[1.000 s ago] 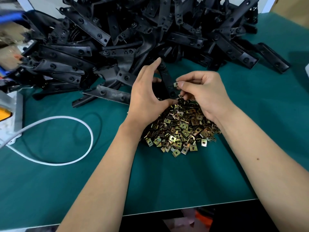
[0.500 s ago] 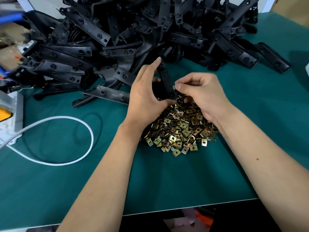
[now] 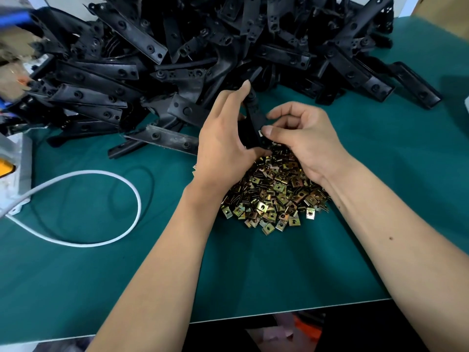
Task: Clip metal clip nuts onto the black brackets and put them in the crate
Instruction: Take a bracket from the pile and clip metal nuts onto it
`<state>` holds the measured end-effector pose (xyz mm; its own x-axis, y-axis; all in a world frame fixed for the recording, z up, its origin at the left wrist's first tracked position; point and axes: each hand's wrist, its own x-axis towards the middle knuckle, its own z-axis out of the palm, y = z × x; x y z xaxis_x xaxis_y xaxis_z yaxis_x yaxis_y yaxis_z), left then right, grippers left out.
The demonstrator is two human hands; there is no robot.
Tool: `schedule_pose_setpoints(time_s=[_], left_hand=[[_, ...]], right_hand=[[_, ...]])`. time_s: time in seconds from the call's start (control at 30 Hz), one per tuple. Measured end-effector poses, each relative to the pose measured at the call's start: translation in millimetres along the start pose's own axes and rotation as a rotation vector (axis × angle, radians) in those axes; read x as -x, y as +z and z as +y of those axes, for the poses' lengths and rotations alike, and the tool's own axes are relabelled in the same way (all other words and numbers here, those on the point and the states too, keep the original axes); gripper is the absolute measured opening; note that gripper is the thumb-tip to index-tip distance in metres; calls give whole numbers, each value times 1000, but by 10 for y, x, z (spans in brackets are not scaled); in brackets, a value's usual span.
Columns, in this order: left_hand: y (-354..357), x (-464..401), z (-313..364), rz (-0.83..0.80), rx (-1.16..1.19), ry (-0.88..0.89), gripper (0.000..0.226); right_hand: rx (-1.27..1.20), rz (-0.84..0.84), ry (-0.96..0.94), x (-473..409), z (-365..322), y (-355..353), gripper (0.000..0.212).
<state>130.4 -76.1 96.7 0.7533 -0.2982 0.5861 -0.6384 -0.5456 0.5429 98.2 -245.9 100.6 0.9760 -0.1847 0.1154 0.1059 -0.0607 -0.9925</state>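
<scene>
The right hand (image 3: 302,141) pinched a small metal clip nut (image 3: 260,133) between thumb and curled forefinger, pressing it against the edge of a black bracket (image 3: 253,123). The left hand (image 3: 223,141) gripped that bracket, its thumb closing on the lower end and its fingers reaching up along the far side, so that the bracket stood nearly upright between the two hands. Only a pale sliver of the nut showed beside the right thumb; whether it was fully seated on the bracket could not be told.

Just beneath both hands, and partly hidden by the wrists, lay the heap of brass-coloured clip nuts (image 3: 274,196), spread on the green mat (image 3: 253,270) towards the near side. Beyond the hands, across the far part of the table, a large pile of black brackets (image 3: 203,52) sprawled from the left edge to the right, with some strips sliding out onto the mat close to the left hand.

At the left, a white cable (image 3: 127,189) curled in a loop on the mat and ran to a grey box (image 3: 17,171) at the left edge, which bore a patch of yellow. No crate could be made out in the view.
</scene>
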Motion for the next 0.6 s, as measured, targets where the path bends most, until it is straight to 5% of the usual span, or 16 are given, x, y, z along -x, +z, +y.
schedule_pose_setpoints(time_s=[0.3, 0.43, 0.6], left_hand=[[-189, -121, -180, 150, -109, -143, 114], [-399, -108, -352, 322, -130, -206, 114], [-407, -57, -387, 355, -108, -245, 111]], right_hand=[[418, 40, -192, 11, -23, 101, 22], [965, -228, -272, 31, 31, 87, 37], [1094, -335, -258, 7, 12, 152, 37]])
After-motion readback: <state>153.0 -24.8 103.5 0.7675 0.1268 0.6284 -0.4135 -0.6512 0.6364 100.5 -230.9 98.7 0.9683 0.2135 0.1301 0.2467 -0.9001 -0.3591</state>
